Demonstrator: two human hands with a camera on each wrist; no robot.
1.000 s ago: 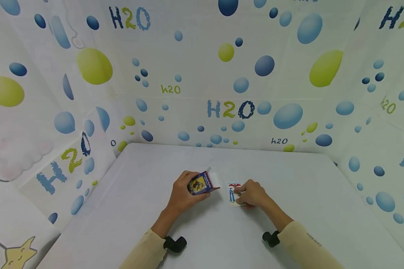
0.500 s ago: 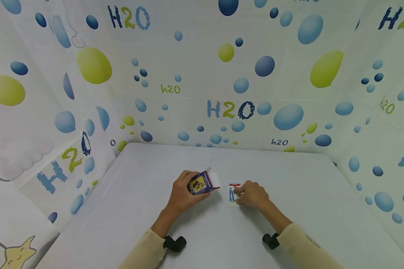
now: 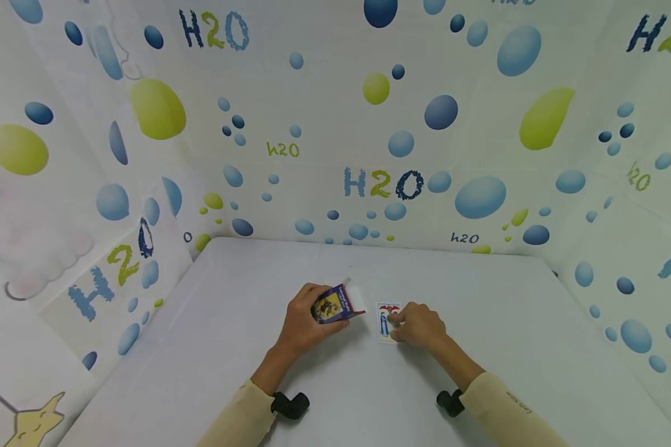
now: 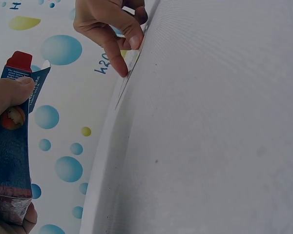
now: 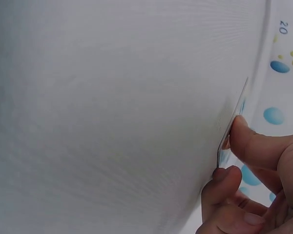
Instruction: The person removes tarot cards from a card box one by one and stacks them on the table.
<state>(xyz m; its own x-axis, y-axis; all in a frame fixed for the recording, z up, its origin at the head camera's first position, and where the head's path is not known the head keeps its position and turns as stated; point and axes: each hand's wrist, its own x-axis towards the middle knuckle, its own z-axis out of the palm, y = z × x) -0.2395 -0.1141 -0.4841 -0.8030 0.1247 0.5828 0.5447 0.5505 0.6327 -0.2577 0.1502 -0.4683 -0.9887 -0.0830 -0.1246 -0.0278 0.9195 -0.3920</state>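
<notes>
My left hand point(image 3: 302, 320) grips a small dark blue and purple card box point(image 3: 331, 305) with a yellow picture on it, held above the table. Its end flaps stand open toward the right; in the left wrist view the box point(image 4: 10, 161) shows a red tab and my thumb across its upper part. Just right of the box, a white playing card point(image 3: 384, 329) with a red and blue figure lies at the table's surface. My right hand point(image 3: 422, 326) pinches its right side. Seen edge-on in the right wrist view, the card point(image 5: 238, 103) has the thumb against its face and a curled finger at its near edge.
A white table point(image 3: 246, 354) spreads beneath both hands. Behind and beside it hangs a white cloth point(image 3: 324, 93) printed with blue and green bubbles and H2O lettering. Black straps point(image 3: 291, 406) with cameras sit on both wrists.
Across the last second the right hand shifts very slightly at the card. The left hand and box stay in place, and the head view turns a little.
</notes>
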